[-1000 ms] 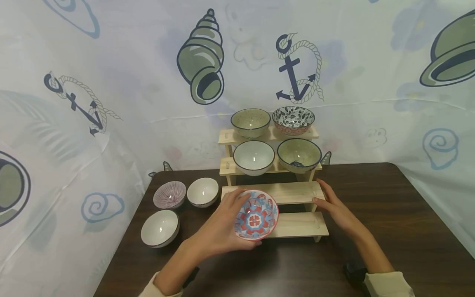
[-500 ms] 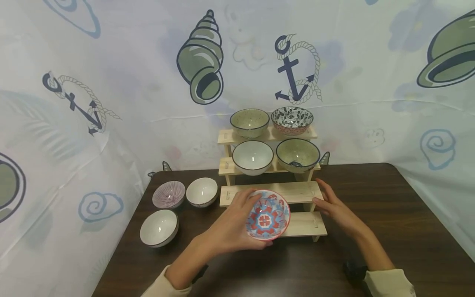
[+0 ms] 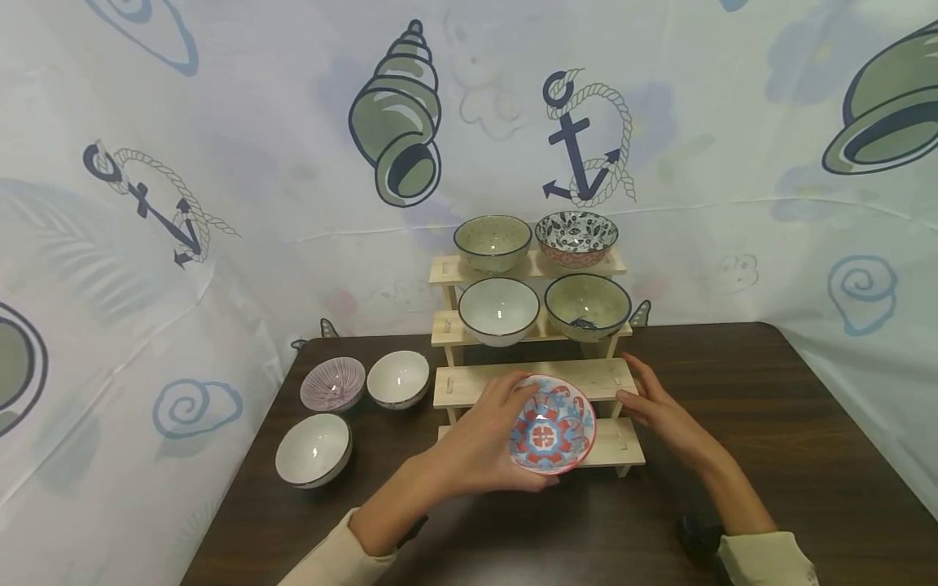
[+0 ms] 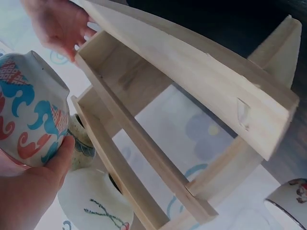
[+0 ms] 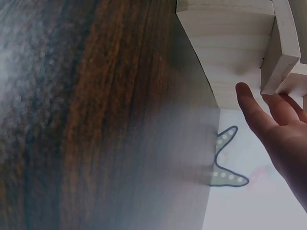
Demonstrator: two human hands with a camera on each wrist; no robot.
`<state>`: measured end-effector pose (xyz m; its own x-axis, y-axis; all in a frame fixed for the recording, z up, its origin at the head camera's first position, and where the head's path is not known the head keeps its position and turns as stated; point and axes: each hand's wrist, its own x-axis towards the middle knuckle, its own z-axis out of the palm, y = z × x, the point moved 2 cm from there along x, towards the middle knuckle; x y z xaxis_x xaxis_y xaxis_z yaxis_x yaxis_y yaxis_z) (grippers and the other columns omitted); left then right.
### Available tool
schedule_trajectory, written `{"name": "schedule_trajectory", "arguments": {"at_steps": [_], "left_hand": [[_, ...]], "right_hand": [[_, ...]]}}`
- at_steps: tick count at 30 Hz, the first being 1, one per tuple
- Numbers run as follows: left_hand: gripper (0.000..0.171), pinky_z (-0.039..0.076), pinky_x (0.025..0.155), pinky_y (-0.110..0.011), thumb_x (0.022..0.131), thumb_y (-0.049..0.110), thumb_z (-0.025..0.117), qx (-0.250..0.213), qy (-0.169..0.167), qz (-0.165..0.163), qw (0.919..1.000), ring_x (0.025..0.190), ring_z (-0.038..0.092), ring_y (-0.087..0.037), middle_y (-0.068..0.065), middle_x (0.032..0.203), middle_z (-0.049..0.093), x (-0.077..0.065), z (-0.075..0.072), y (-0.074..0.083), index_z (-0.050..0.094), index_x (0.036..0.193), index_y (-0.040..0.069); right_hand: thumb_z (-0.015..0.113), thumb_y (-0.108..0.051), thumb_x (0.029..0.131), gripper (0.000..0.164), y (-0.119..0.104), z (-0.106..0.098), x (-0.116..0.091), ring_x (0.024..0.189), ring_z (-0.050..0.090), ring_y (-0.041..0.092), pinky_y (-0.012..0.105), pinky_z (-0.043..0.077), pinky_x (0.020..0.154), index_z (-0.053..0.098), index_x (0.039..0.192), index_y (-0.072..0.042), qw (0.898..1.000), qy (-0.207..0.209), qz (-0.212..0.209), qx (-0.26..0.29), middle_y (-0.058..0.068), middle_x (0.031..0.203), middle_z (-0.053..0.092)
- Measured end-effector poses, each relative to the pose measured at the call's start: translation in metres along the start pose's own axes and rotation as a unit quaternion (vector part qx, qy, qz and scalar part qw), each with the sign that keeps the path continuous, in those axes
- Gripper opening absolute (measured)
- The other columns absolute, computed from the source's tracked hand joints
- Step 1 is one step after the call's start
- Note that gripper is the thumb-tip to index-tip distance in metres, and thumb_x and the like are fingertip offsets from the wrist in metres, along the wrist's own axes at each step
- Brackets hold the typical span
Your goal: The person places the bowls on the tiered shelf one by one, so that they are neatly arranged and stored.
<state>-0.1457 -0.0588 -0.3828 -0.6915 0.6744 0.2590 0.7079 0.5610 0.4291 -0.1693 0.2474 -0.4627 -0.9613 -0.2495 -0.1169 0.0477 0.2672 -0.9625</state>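
Observation:
My left hand (image 3: pixel 479 443) grips a small bowl (image 3: pixel 553 425) with a red and blue pattern, tilted so its inside shows in the head view. The bowl is held in front of the lower steps of a pale wooden tiered stand (image 3: pixel 535 381). In the left wrist view, the painted outside of the bowl (image 4: pixel 33 108) shows above my thumb. My right hand (image 3: pixel 663 411) is at the right end of the second step from the bottom, thumb and fingers spread. The right wrist view shows its extended fingers (image 5: pixel 256 112) right at the stand's wooden edge.
Two bowls stand on the top step, green (image 3: pixel 493 244) and black-and-white patterned (image 3: pixel 576 238). Below them are a white bowl (image 3: pixel 499 312) and an olive one (image 3: pixel 588 307). Three more, including a purple-striped bowl (image 3: pixel 333 384), sit left on the dark table (image 3: pixel 769 423).
My left hand has carried the red and blue bowl to the right along the front of the stand. My right hand has stayed at the step's right end.

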Motion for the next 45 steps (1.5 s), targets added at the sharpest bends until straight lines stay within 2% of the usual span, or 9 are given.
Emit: {"name": "schedule_trajectory", "arguments": {"at_steps": [11, 17, 25, 38, 43, 45], "left_hand": [[0.11, 0.048, 0.113, -0.038, 0.067, 0.062, 0.088, 0.015, -0.001, 0.023, 0.9996, 0.145, 0.039, -0.024, -0.011, 0.159, 0.038, 0.018, 0.01, 0.0, 0.043, 0.154, 0.011], [0.109, 0.05, 0.111, -0.039, 0.069, 0.064, 0.085, 0.017, -0.014, 0.015, 0.9996, 0.144, 0.039, -0.023, -0.01, 0.16, 0.038, 0.026, 0.014, -0.001, 0.042, 0.155, 0.013], [0.11, 0.051, 0.108, -0.034, 0.067, 0.065, 0.086, 0.035, -0.015, 0.02, 0.9991, 0.142, 0.041, -0.02, -0.006, 0.159, 0.037, 0.034, 0.017, 0.004, 0.043, 0.155, 0.014], [0.107, 0.049, 0.109, -0.033, 0.068, 0.066, 0.085, 0.047, -0.002, 0.021, 0.9987, 0.138, 0.042, -0.019, -0.006, 0.157, 0.039, 0.046, 0.022, -0.002, 0.046, 0.152, 0.013], [0.106, 0.05, 0.108, -0.031, 0.068, 0.066, 0.086, 0.043, -0.003, 0.021, 0.9988, 0.138, 0.041, -0.018, -0.005, 0.157, 0.039, 0.051, 0.024, -0.001, 0.047, 0.152, 0.013], [0.105, 0.05, 0.107, -0.031, 0.068, 0.065, 0.086, 0.042, -0.004, 0.02, 0.9989, 0.137, 0.041, -0.018, -0.005, 0.157, 0.039, 0.054, 0.025, -0.001, 0.047, 0.151, 0.014]], "right_hand": [[0.046, -0.036, 0.111, 0.078, 0.004, -0.001, 0.001, 0.15, 0.03, 0.055, 0.073, 0.026, 0.119, -0.008, 0.167, -0.023, 1.0, -0.004, -0.006, 0.007, 0.03, 0.167, 0.018], [0.046, -0.035, 0.111, 0.078, 0.004, -0.001, 0.001, 0.149, 0.034, 0.053, 0.072, 0.027, 0.119, -0.008, 0.166, -0.023, 1.0, -0.004, -0.004, 0.013, 0.029, 0.165, 0.022], [0.046, -0.036, 0.111, 0.077, 0.004, -0.001, 0.0, 0.14, 0.047, 0.046, 0.069, 0.032, 0.118, -0.006, 0.167, -0.021, 1.0, -0.002, -0.007, 0.012, 0.027, 0.159, 0.031], [0.045, -0.039, 0.111, 0.078, 0.007, -0.001, 0.001, 0.141, 0.048, 0.045, 0.07, 0.028, 0.12, -0.007, 0.167, -0.021, 1.0, -0.004, -0.002, 0.012, 0.027, 0.163, 0.026], [0.045, -0.038, 0.111, 0.078, 0.007, -0.001, 0.001, 0.142, 0.046, 0.046, 0.067, 0.03, 0.12, -0.006, 0.167, -0.02, 1.0, -0.001, -0.008, 0.014, 0.027, 0.166, 0.022], [0.045, -0.037, 0.111, 0.077, 0.006, -0.002, 0.0, 0.142, 0.046, 0.044, 0.062, 0.035, 0.119, -0.006, 0.167, -0.019, 1.0, -0.002, -0.012, 0.012, 0.028, 0.166, 0.021]]}}
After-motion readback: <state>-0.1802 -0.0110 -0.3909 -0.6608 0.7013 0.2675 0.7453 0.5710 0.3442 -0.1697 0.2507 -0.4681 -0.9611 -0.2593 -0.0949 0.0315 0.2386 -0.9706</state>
